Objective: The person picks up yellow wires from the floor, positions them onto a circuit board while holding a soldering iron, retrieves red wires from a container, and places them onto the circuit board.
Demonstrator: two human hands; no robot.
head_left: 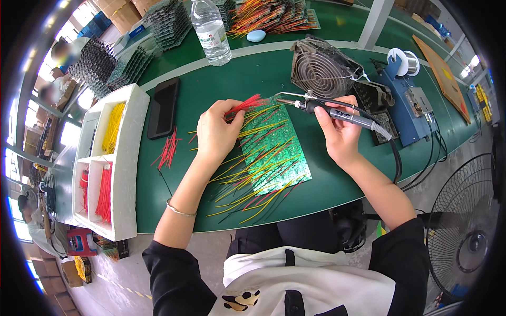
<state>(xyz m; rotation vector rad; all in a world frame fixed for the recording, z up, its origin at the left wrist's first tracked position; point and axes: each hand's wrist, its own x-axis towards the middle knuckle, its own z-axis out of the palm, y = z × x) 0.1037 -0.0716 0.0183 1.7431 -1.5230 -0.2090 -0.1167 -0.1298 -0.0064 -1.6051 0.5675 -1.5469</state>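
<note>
My left hand (216, 129) is closed round a bunch of short red wires (249, 104), over the far left corner of a green circuit board panel (299, 160). In my right hand (339, 137) is a soldering iron (348, 117), gripped by its dark handle. A thin bent metal tube runs along the iron, and the tip end points left to the panel's far edge, close to the red wires. Yellow, red and dark wires (253, 184) stick out across the panel toward its left and near sides. Exactly what the tip touches is too small to tell.
Loose red wires (169, 149) and a black phone (164, 108) lie left, beside a white foam box (132, 174) of sorted wires. Behind stand a water bottle (212, 37) and a round-grilled fan unit (321, 68). A blue soldering station (406, 100) with a solder spool (406, 63) stands right.
</note>
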